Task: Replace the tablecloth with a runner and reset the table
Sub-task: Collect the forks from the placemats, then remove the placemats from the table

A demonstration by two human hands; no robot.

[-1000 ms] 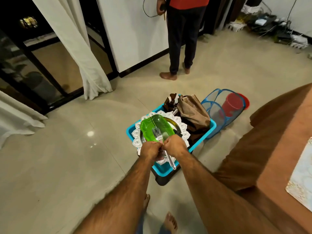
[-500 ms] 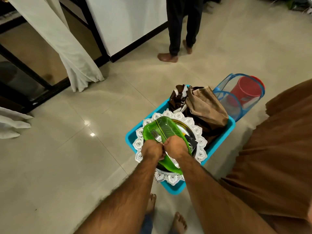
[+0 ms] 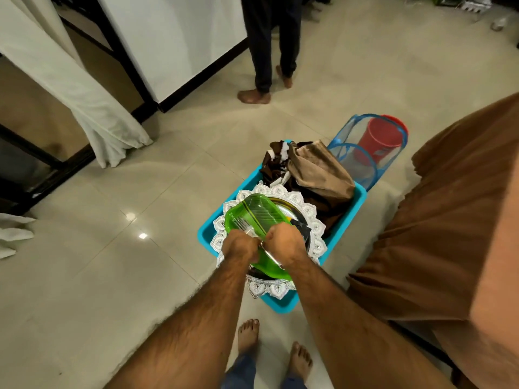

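A green plastic tray [image 3: 252, 214] with a fork [image 3: 242, 224] on it is held over a blue tub [image 3: 348, 217] on the floor. My left hand [image 3: 240, 245] and my right hand [image 3: 285, 242] both grip the tray's near edge, and cutlery handles stick out between them. Under the tray lies a round white lace-edged mat [image 3: 306, 209] with a metal plate [image 3: 289, 207]. Crumpled brown cloth [image 3: 317, 169] fills the tub's far end. The table on the right is covered with a brown tablecloth [image 3: 449, 220].
A blue mesh basket [image 3: 359, 158] holding a red bucket [image 3: 383, 138] lies beyond the tub. Another person's legs [image 3: 266, 51] stand ahead near a white wall panel. A white curtain [image 3: 70, 88] hangs at the left. My bare feet [image 3: 273, 346] are on the tiled floor.
The view has tilted down and drawn nearer to the tub. Both hands keep their grip on the green tray, which stays over the tub.
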